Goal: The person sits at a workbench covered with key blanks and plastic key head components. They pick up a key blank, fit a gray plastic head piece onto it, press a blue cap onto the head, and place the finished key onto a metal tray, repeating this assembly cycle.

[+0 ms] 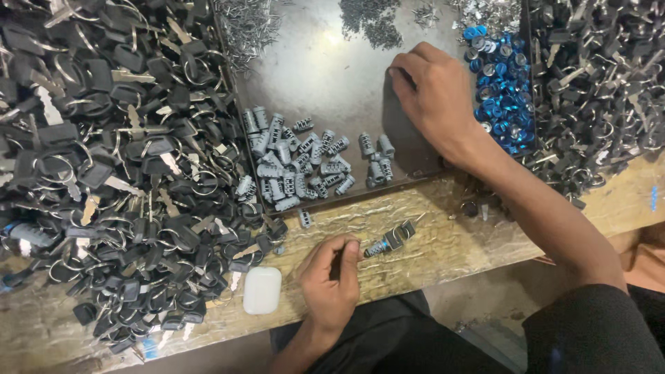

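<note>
Fingers of the left hand [331, 275] pinch a thin dark tool. Its tip touches a small lock part with a black key [389, 240], lying on the wooden table [443, 249] just past the fingertips. The right hand [433, 93] rests on a metal tray [325, 69], fingers curled down; I cannot tell if it holds anything. Grey lock parts [305, 166] lie between both hands.
</note>
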A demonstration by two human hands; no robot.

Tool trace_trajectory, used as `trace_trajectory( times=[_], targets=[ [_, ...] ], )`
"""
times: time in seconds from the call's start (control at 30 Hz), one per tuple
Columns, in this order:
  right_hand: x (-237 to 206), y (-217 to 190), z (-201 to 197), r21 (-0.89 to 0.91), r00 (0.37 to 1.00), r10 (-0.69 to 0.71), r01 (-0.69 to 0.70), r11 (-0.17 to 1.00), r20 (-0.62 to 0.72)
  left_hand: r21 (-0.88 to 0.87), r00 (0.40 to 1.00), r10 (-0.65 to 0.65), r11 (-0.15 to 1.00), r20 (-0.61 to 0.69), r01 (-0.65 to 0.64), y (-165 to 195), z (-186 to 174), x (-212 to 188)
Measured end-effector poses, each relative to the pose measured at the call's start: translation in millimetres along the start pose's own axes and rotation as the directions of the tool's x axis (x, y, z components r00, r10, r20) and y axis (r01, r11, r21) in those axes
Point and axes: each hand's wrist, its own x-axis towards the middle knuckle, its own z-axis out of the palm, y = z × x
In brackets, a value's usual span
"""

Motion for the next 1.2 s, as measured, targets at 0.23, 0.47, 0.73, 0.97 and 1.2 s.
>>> trace_trajectory(
  times=[0.23, 0.47, 0.73, 0.97, 1.2],
  targets=[
    [-70, -62, -59, 0.614, 0.749, 0.34, -0.662, 0.431, 0.568, -0.206, 0.975, -0.114, 0.967, 0.19, 0.153, -5, -10, -1],
    [-161, -118, -60, 0.681, 0.653, 0.227, -0.616, -0.396, 0.723, -0.512, 0.921, -0.118, 0.802, 0.371, 0.309, 11, -9, -5],
    [-179, -122, -63, 0.711, 0.68, 0.266, -0.538, -0.452, 0.683, -0.397, 0.937, -0.035, 0.9, 0.346, 0.181, 21, -2, -13],
    [-182, -125, -62, 0.785, 0.702, 0.351, -0.563, -0.258, 0.619, -0.249, 0.966, 0.022, 0.967, 0.257, 0.044, 32, 1, -19],
    [-151, -107, -76, 0.737, 0.889, 0.285, -0.456, 0.499, 0.357, -0.114, 0.953, -0.034, 0.991, 0.3, 0.071, 20, 0, -9]
  ],
)
